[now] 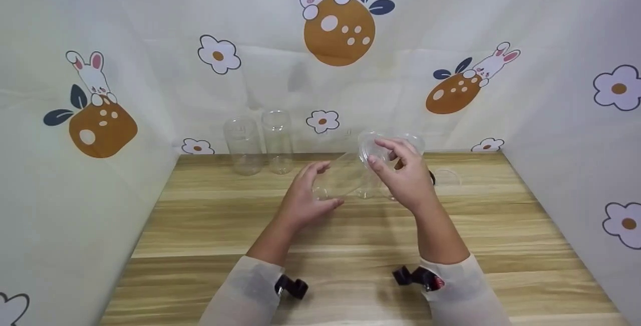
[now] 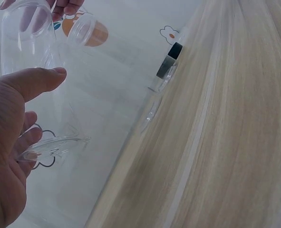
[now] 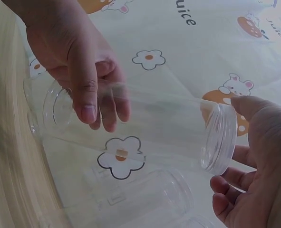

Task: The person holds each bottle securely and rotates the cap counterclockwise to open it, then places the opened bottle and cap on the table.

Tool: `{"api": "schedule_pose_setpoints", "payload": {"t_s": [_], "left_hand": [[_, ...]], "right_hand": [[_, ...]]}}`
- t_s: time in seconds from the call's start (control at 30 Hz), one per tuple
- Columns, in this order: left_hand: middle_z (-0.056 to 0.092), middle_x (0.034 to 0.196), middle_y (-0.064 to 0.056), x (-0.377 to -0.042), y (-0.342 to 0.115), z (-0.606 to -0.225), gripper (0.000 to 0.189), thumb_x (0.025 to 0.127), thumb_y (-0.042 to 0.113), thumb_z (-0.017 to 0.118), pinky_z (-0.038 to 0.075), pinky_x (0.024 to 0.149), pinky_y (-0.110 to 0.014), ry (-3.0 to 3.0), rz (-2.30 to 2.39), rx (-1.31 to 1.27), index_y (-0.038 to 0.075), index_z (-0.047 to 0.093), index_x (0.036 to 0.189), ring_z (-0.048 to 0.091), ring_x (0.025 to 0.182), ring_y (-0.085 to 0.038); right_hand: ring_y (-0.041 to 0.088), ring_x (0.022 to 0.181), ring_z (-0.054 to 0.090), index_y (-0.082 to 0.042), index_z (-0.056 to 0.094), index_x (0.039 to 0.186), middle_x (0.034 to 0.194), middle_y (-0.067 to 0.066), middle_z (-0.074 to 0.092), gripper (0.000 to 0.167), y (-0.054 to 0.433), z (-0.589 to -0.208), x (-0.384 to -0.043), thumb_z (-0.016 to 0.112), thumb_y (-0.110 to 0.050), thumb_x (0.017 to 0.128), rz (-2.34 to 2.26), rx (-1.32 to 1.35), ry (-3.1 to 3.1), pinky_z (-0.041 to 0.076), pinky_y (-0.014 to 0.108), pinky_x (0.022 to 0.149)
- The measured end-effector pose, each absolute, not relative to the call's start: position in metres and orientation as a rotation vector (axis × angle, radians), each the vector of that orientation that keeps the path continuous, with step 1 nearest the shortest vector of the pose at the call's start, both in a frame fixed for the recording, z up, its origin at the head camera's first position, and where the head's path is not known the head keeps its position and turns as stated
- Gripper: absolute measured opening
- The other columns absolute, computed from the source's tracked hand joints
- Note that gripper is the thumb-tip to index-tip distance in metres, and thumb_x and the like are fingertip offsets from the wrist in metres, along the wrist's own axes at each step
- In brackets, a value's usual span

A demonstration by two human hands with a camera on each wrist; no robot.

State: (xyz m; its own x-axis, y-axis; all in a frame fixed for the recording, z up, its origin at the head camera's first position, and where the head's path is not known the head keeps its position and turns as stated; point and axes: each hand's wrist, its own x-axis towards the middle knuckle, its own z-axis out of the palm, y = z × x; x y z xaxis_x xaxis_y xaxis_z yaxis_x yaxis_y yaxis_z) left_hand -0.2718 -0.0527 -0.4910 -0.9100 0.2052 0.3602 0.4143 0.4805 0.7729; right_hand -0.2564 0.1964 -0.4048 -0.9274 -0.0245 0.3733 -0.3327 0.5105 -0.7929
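As two clear jars (image 1: 244,148) stand on a wood-grain table (image 1: 340,261), a left hand (image 1: 304,198) curls its fingers round a tilted see-through container (image 1: 340,176), a right hand (image 1: 409,181), fingers apart, at its rim.

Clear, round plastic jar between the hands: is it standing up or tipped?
Tipped: the clear jar slants up from the bare left hand toward the bare right hand.

The left fingers (image 3: 121,102) hold one end of a clear jar (image 3: 169,126), and the right fingers (image 3: 237,178) curl about its rim. Below both sets of fingers lies a second container (image 3: 176,185); behind them, a flower-printed sheet (image 3: 178,71).
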Motion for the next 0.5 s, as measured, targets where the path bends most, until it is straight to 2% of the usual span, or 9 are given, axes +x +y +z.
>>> {"api": "schedule_pose_setpoints", "payload": {"t_s": [0.13,0.27,0.5], "left_hand": [[0.064,0.146,-0.005,-0.2719,-0.0522,-0.491,0.087,0.073,0.031,0.099,0.045,0.123,-0.049,-2.505,-1.404,-0.537,0.017,0.058,0.148,0.058,0.139,-0.025],[0.064,0.145,-0.007,-0.2729,-0.052,-0.4916,0.087,0.073,0.028,0.099,0.045,0.123,-0.05,-2.494,-1.41,-0.541,0.013,0.058,0.148,0.058,0.139,-0.026],[0.064,0.146,-0.005,-0.2728,-0.0533,-0.4915,0.089,0.072,0.032,0.099,0.045,0.124,-0.046,-2.494,-1.407,-0.54,0.014,0.058,0.149,0.058,0.139,-0.024]], "right_hand": [[0.015,0.12,0.056,-0.019,0.073,0.138,0.146,-0.002,0.066,0.042,0.1963,-0.4052,-0.2544,0.077,-0.029,0.097,1.423,0.413,-2.394,0.048,0.039,0.095],[0.015,0.14,0.053,-0.018,0.072,0.14,0.152,-0.007,0.063,0.04,0.1965,-0.4054,-0.2524,0.071,-0.02,0.1,1.448,0.523,-2.362,0.047,0.05,0.104],[0.018,0.151,0.049,-0.018,0.072,0.14,0.154,-0.005,0.063,0.044,0.1974,-0.4066,-0.2522,0.061,-0.006,0.1,1.477,0.64,-2.313,0.045,0.049,0.118]]}}
